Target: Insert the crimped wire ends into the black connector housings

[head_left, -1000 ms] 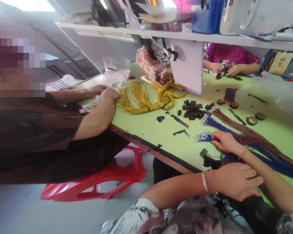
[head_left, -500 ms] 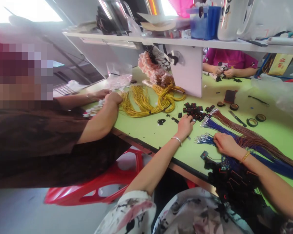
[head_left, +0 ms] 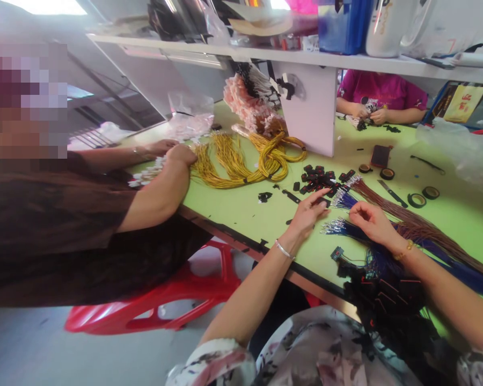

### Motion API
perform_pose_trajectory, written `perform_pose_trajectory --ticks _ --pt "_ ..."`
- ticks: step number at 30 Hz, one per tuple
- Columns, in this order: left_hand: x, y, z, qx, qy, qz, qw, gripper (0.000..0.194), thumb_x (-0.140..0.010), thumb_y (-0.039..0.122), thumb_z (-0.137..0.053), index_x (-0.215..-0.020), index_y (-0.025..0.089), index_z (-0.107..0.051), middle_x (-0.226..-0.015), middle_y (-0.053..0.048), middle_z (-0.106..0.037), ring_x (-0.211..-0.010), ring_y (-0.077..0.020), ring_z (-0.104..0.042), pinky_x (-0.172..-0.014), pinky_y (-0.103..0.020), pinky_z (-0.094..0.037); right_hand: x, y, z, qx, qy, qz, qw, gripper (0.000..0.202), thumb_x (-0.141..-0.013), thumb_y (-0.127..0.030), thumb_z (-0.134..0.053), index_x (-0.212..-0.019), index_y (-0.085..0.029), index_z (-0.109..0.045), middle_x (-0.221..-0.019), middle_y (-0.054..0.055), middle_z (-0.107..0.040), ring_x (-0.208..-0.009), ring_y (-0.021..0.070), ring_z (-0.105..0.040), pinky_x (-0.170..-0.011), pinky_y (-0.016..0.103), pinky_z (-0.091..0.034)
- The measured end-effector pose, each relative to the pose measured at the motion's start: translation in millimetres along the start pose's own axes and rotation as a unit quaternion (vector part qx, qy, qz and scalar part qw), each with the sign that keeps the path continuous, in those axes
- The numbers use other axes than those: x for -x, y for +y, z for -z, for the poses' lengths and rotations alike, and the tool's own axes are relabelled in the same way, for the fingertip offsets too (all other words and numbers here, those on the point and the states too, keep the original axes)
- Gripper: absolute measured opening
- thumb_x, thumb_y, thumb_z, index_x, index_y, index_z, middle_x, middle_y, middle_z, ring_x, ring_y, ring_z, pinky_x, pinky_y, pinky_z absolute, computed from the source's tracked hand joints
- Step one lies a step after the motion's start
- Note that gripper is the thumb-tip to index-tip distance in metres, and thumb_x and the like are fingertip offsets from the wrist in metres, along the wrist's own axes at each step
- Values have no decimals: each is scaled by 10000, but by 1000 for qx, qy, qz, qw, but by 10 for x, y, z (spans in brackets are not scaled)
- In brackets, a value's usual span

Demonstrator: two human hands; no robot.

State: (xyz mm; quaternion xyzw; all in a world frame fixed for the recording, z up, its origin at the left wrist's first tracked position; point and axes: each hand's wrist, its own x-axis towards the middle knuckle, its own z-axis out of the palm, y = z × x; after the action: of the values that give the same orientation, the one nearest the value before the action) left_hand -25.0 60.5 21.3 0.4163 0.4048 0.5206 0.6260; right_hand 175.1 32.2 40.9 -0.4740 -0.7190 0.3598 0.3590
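My left hand (head_left: 308,214) is over the table beside the pile of small black connectors (head_left: 317,179), its fingers spread and a dark piece lying close to the fingertips. My right hand (head_left: 370,221) has thumb and forefinger pinched together above the blue wires (head_left: 348,200); whatever it pinches is too small to make out. A second bundle of blue wires (head_left: 338,226) with silver tips lies between the hands. Brown wires (head_left: 402,210) run off to the right. Wired black connectors (head_left: 386,300) are heaped at the table's front edge, under my right forearm.
At left, a person's arms (head_left: 153,198) rest by yellow wires (head_left: 233,166). Another person's hands (head_left: 370,113) work across the table. Tape rolls (head_left: 416,200) and a knife (head_left: 392,193) lie at right. A loaded shelf (head_left: 265,53) crosses above.
My left hand has opened its fingers near the connector pile. My right hand has risen slightly from the nearer blue bundle toward the farther one. The view has shifted a little.
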Motion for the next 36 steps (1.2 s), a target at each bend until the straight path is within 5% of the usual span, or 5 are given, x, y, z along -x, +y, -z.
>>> perform_pose_trajectory --ticks 6,15,28,36 --pt "173 -63 -226 116 -52 75 989 293 -677 163 -730 -949 157 -622 -862 -11 -585 -682 -63 -560 -621 -184 -468 17 -91 -6 -14 39 -7 999 108 -772 -259 -561 -706 -174 -559 -619 -32 -520 -559 92 -419 -551 225 -358" --pt "213 -237 -318 234 -92 132 959 286 -703 110 -692 -981 161 -645 -945 -50 -631 -794 -94 -573 -672 -192 -452 119 14 -48 36 69 0 997 147 -778 -234 -518 -642 -178 -509 -576 -40 -501 -541 89 -404 -536 214 -347" --pt "246 -285 -316 233 -106 127 958 267 -704 131 -707 -964 154 -647 -861 -36 -627 -770 -98 -579 -706 -212 -462 139 65 -80 83 58 12 995 170 -798 -242 -479 -636 -191 -476 -584 -26 -520 -531 98 -413 -536 222 -342" --pt "287 -285 -362 171 -69 99 978 308 -667 166 -750 -959 157 -655 -816 -4 -604 -683 -56 -535 -670 -183 -444 153 26 -96 170 41 49 983 149 -819 -218 -472 -671 -198 -480 -609 -8 -539 -537 111 -433 -555 241 -336"
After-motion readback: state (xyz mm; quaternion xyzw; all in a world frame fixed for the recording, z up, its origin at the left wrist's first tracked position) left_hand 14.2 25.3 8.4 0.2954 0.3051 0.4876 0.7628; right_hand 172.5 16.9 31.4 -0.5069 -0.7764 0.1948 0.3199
